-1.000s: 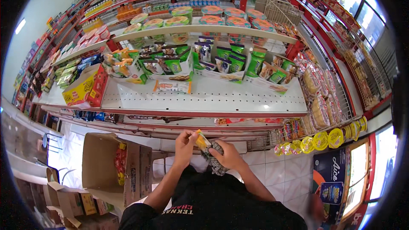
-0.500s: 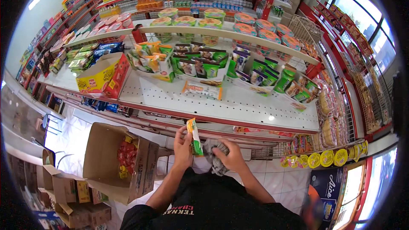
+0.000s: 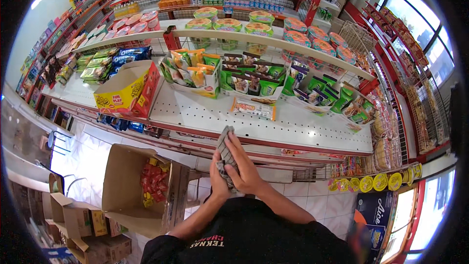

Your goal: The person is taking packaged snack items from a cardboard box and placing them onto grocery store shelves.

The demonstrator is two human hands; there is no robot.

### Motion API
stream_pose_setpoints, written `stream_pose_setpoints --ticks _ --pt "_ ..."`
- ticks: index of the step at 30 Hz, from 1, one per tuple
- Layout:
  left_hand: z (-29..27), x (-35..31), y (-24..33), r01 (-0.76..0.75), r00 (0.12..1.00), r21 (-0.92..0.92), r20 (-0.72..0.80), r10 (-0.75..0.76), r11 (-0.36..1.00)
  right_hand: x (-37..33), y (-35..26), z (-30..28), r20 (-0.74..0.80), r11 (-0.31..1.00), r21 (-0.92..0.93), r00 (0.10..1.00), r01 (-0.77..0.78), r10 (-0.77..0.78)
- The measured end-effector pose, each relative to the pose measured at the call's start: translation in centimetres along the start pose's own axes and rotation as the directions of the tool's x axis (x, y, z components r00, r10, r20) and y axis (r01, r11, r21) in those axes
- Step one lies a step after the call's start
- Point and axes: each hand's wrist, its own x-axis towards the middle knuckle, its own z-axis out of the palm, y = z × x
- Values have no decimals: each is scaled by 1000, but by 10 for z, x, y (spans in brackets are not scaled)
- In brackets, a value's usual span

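Observation:
My left hand [image 3: 217,180] and my right hand [image 3: 247,170] press together in front of the shelf edge. Between the palms is a grey striped cloth [image 3: 225,152], its folded top sticking up past the fingertips. A snack packet inside the cloth cannot be made out; the hands and fabric cover whatever may be there. Just beyond the fingers, a white-and-orange snack packet [image 3: 253,109] lies flat on the white perforated shelf [image 3: 195,117]. Behind it stand a display box of orange and green packets [image 3: 193,74] and a box of dark and green packets [image 3: 251,79].
A yellow-and-red open carton [image 3: 128,93] sits at the shelf's left. Below left, a big cardboard box [image 3: 117,186] holds red and yellow packets [image 3: 154,181]. Further boxes of green packets [image 3: 317,90] line the right. A white rail [image 3: 273,44] fronts the stacked tubs [image 3: 227,24].
The orange-and-green packet in my left hand is no longer visible. My left hand has joined the right around the cloth, which is now raised upright. The view has shifted slightly left.

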Motion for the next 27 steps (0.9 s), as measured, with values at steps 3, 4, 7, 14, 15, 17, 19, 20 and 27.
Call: stream_pose_setpoints --ticks 3,4,7,14,15,17,19,20,27 --pt "-10 -1 11 -161 982 -88 84 168 983 6 -8 14 -103 998 50 994 -36 41" --pt "-14 3 15 -168 984 -26 61 169 985 5 -12 21 -169 996 77 984 -51 64" --pt "-29 18 29 -131 990 -145 25 136 981 8 -22 33 -148 999 -13 988 52 -53" --pt "-37 13 44 -237 951 -50 191 243 970 46 -22 34 -187 980 -129 966 153 -176" --pt "-41 16 46 -269 945 32 202 257 963 49 -23 38 -208 996 -16 975 82 -84" --pt "-49 28 51 -292 948 55 150 282 955 48 -29 52 -167 967 231 974 -110 151" --pt "-60 42 54 -264 948 -105 156 278 959 48 -35 65 -134 996 88 990 -29 40" --pt "-63 44 54 -265 947 -104 157 279 959 50 -37 69 -109 997 -27 991 72 -75" --pt "-73 31 50 -76 943 -347 279 180 935 74 -29 65 -150 960 -212 965 180 -214"
